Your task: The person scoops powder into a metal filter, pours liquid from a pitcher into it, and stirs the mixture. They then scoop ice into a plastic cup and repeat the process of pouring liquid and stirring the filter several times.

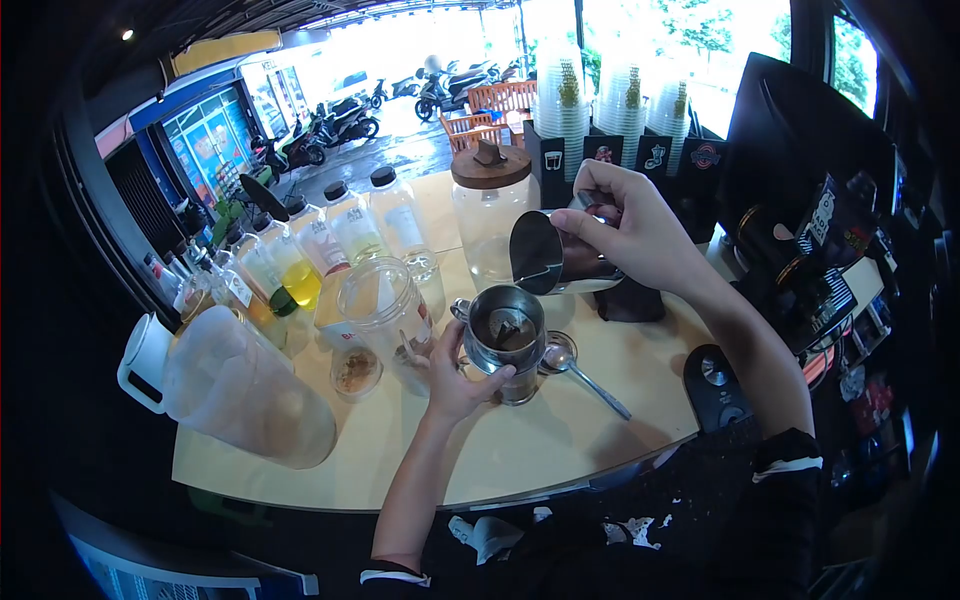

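Head view: cluttered pale table (500, 470) inside an open-fronted café.

There are three cup stacks (620, 100), at least four capped bottles (347, 222), one metal jug (580, 262), one metal cup (508, 325), one spoon (597, 388), one plastic pitcher (245, 390), one wood-lidded jar (482, 215) and one open jar (385, 315).

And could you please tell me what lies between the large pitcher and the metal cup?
Between the pitcher and the cup stand an open glass jar and a dish of something brown, in the head view.
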{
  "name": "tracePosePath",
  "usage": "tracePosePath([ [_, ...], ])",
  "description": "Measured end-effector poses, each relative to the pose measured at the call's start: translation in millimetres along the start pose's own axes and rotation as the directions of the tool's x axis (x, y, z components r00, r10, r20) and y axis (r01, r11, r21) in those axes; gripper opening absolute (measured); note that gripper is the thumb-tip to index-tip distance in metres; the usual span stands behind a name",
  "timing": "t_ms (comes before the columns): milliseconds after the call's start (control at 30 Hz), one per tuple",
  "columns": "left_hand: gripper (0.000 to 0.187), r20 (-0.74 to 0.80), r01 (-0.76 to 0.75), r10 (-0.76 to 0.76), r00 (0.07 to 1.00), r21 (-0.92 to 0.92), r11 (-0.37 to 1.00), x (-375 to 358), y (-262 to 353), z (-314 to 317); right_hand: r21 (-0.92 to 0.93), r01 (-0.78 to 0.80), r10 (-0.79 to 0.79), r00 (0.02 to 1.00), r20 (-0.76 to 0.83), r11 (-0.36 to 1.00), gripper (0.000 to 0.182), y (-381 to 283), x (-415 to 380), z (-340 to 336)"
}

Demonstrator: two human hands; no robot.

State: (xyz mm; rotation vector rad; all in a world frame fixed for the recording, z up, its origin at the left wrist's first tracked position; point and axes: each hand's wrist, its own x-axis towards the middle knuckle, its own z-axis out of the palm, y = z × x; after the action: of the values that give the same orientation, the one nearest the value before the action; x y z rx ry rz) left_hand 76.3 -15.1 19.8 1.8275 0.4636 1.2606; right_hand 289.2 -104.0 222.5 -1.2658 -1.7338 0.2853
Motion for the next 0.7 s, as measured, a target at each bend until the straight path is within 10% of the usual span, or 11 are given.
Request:
tracePosePath([
  [700,0.074,-0.027,-0.018,0.017,0.999,-0.018,1.000,1,2,2,-0.019,0.061,-0.061,0.998,-0.015,0.998,0.026,-3,9,15],
])
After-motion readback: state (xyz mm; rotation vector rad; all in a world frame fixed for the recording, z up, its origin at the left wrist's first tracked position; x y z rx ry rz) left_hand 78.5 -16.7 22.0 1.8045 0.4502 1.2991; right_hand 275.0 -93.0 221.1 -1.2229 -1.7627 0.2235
